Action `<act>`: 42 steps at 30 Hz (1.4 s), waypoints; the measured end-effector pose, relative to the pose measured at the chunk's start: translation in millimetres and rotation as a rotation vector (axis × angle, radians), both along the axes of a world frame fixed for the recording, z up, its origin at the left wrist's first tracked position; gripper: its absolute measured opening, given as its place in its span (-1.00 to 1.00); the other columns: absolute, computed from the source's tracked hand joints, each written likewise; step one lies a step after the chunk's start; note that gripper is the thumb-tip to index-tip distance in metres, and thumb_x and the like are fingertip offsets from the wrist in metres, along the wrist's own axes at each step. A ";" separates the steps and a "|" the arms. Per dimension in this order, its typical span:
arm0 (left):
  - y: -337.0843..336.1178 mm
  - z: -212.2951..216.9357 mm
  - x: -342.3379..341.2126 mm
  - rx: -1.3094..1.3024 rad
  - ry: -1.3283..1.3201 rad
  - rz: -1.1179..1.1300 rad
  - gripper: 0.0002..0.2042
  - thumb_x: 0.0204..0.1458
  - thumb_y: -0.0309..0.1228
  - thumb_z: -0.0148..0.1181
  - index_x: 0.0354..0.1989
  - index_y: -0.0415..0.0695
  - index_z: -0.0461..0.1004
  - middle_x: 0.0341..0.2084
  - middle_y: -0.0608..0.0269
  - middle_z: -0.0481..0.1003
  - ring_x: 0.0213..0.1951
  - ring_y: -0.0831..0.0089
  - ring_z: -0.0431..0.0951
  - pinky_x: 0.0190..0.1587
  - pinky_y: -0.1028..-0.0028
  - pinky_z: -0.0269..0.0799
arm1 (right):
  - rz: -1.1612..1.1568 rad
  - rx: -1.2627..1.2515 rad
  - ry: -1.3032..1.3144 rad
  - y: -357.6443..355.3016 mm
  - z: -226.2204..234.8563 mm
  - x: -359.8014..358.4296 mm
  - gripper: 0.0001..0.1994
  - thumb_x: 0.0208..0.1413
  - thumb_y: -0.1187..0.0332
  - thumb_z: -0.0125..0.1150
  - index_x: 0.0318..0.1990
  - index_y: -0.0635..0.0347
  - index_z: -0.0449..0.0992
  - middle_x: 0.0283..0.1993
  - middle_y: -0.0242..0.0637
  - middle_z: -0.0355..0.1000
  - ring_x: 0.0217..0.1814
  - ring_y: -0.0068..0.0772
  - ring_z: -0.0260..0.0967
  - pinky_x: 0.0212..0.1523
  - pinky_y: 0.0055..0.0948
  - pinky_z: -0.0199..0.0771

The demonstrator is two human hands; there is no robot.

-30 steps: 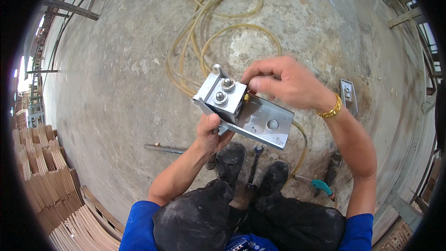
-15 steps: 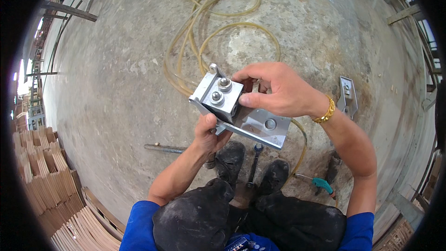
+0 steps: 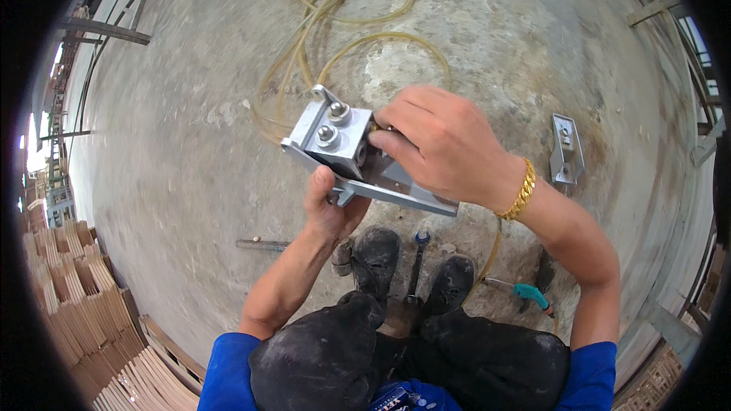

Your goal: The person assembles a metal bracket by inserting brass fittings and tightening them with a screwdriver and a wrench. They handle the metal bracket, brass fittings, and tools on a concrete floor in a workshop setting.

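Note:
A silvery metal block with two round-tipped studs on its top face sits on a grey metal bracket, held up over my feet. My left hand grips the bracket's near left side from below, thumb on its edge. At the block's right side, my right hand has its thumb and fingers pinched together. Something small with a yellowish glint shows at those fingertips, too hidden to name. The right hand covers much of the bracket's flat plate.
Coiled yellowish hose lies on the concrete floor ahead. A wrench lies between my shoes, a metal bar to their left, and a teal air blow gun to the right. Another metal bracket is farther right. Stacked wooden pieces stand left.
The block and bracket have shifted left and slightly away from me, with both hands. My right hand has turned, its back now more upward over the plate, fingertips still at the block's side.

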State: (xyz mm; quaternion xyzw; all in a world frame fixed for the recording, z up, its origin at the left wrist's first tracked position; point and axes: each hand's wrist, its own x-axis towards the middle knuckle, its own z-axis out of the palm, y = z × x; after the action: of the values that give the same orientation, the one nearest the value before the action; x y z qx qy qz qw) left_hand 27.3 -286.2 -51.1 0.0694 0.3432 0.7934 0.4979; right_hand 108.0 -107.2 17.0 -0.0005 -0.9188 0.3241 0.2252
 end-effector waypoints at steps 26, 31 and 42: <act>-21.5 5.7 -33.2 0.061 0.058 0.215 -0.22 -0.04 0.28 0.04 0.26 -0.01 0.22 0.22 -0.15 0.19 0.24 -0.03 0.20 0.27 -0.01 0.12 | 0.224 0.264 -0.650 5.3 -187.5 4.7 -0.84 0.04 0.33 0.18 -0.27 0.21 0.48 -0.28 -0.08 0.40 -0.15 -0.08 0.46 -0.16 -0.22 0.51; -14.8 3.1 -25.0 0.040 0.108 0.121 -0.20 -0.07 0.28 0.08 0.25 -0.03 0.22 0.21 -0.11 0.22 0.24 0.03 0.21 0.27 0.01 0.13 | 0.128 0.148 -0.559 21.1 -187.9 2.0 -0.84 0.04 0.40 0.08 -0.24 0.22 0.49 -0.33 -0.04 0.40 -0.22 -0.08 0.45 -0.21 -0.27 0.50; -1.7 -4.1 -23.2 0.034 0.073 0.074 -0.14 -0.09 0.25 0.13 0.25 -0.15 0.17 0.20 0.00 0.24 0.24 0.14 0.22 0.29 0.10 0.12 | -0.216 -1.135 -0.068 60.9 -53.1 1.3 -0.89 0.11 0.45 0.18 -0.22 0.25 0.47 -0.28 -0.26 0.50 -0.23 -0.49 0.48 -0.19 -0.54 0.50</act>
State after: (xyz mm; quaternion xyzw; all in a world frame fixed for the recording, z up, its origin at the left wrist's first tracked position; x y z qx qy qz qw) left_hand 4.1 -287.9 -55.2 0.0939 0.3500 0.8139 0.4542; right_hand 109.3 -46.3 -36.1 -0.2253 -0.6024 0.7413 0.1917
